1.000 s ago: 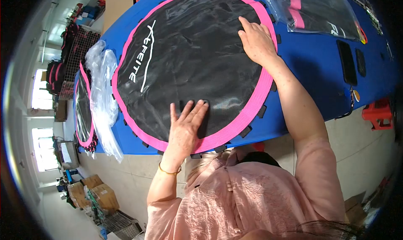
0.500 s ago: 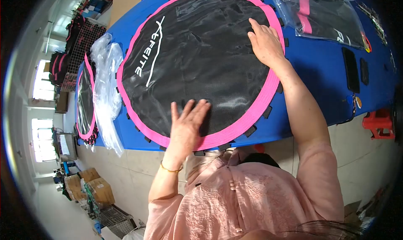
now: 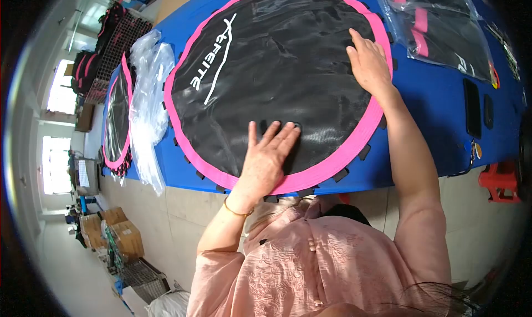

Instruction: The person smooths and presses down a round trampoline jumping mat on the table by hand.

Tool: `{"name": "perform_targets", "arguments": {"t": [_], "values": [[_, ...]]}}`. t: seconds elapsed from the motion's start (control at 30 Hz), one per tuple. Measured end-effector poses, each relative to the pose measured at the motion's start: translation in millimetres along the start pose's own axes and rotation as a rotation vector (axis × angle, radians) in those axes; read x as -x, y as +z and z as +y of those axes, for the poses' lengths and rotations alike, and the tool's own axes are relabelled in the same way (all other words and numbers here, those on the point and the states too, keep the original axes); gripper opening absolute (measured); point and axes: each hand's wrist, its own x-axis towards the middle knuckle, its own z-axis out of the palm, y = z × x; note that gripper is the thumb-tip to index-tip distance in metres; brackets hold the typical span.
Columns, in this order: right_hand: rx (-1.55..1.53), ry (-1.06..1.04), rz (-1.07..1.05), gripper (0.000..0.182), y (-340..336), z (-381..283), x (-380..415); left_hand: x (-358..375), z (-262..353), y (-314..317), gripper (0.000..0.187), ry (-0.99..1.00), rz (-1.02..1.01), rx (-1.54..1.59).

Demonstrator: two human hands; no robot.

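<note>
A round black mesh trampoline mat [image 3: 238, 112] with a pink border, black tabs around its edge and white lettering lies flat on the blue-covered table [image 3: 426, 117]. My left hand [image 3: 266, 159] rests on the mat close to its near edge, fingers spread, with nothing held. On the mat's right side, my right hand [image 3: 367, 62] lies near the pink border, its fingers stretched out and also holding nothing.
Crumpled clear plastic bags [image 3: 149, 112] and another pink-edged mat [image 3: 117, 117] lie at the left. A bagged black-and-pink mat [image 3: 438, 29] is at the upper right, above a black phone [image 3: 472, 107]. A red stool [image 3: 497, 175] stands beyond the table edge.
The mat and table sit slightly further right in the view. My left hand has slid right and a little forward over the mat; my right hand stays near the right border.
</note>
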Motion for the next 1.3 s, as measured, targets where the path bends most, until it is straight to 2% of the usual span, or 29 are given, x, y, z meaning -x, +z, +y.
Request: {"name": "perform_targets", "arguments": {"t": [0.17,0.3,0.5,0.77,0.87,1.07,1.2,1.3], "values": [[-0.025,0.011,-0.017,0.047,0,3,-1,11,0,2,0.062,-0.026,-0.001,0.005],[-0.038,-0.004,-0.001,0.046,1,4,-1,41,-32,1,0.065,-0.198,-0.012,-0.109],[-0.033,0.009,-0.033,0.046,2,6,-2,89,-84,-7,0.071,-0.412,0.016,-0.102],[-0.02,0.033,-0.063,0.044,1,5,-3,96,-51,-5,0.067,-0.321,-0.017,-0.075],[-0.031,0.019,-0.059,0.044,0,7,-2,92,-59,-4,0.068,-0.32,0.005,-0.097],[-0.067,-0.019,-0.038,0.044,-2,8,0,72,-121,0,0.083,-0.366,0.073,-0.071],[-0.063,-0.008,-0.046,0.045,-3,5,0,53,-182,9,0.081,-0.448,0.077,-0.092],[-0.054,-0.003,-0.055,0.045,-2,6,0,40,-204,7,0.079,-0.498,0.086,-0.073]]}}
